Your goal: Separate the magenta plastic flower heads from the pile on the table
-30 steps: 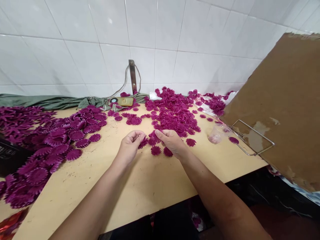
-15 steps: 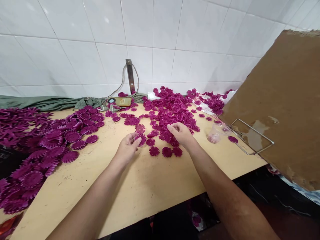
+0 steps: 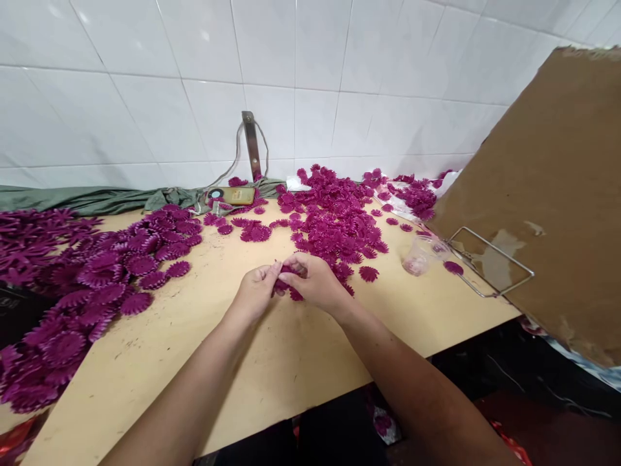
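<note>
Magenta flower pieces (image 3: 284, 285) are now pinched between the left hand (image 3: 256, 292) and the right hand (image 3: 316, 281), which were held apart a moment ago; a fresh piece has apparently been brought in from the loose heap (image 3: 334, 220) just beyond the right hand.

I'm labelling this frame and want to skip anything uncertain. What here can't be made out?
- Head view: the purple flower pieces pinched between the left hand and right hand; the fingers cover most of them, so their count is unclear.
- The plastic cup: its contents are too small and blurred.
- The yellow device by the wall: too small to identify.
- The left flower pile: cut off by the frame edge.
</note>
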`<act>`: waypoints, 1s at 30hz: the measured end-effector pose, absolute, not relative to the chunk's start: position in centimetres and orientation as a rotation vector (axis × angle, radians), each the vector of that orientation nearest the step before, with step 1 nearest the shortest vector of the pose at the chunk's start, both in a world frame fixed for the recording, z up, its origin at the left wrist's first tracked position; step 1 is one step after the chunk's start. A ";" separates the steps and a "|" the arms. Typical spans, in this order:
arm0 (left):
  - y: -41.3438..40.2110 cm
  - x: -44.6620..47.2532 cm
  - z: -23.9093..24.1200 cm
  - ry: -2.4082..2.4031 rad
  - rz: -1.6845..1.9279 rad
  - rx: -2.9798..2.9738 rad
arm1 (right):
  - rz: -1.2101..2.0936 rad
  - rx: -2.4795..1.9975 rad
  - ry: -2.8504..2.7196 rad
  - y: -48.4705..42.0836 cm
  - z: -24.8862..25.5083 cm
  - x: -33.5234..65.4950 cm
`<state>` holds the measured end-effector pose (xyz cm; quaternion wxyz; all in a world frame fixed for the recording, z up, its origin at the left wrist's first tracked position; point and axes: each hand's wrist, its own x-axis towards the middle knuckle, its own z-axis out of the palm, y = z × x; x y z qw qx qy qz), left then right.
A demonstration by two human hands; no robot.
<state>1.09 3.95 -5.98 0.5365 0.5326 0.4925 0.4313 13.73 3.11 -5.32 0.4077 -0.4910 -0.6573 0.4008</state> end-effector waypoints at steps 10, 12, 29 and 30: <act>2.8 1.2 -5.6 1.192 1.046 1.401 | 0.393 -1.649 -1.319 6.4 -4.6 16.9; 2.4 0.6 -5.4 1.214 1.033 1.352 | 0.321 -1.686 -1.244 7.3 -4.1 18.5; 2.6 0.1 -6.0 1.166 0.991 1.309 | 1.260 -1.280 -1.608 2.5 -3.6 13.8; 2.6 0.1 -5.9 1.155 0.984 1.295 | 1.275 -1.265 -1.588 2.6 -3.6 14.0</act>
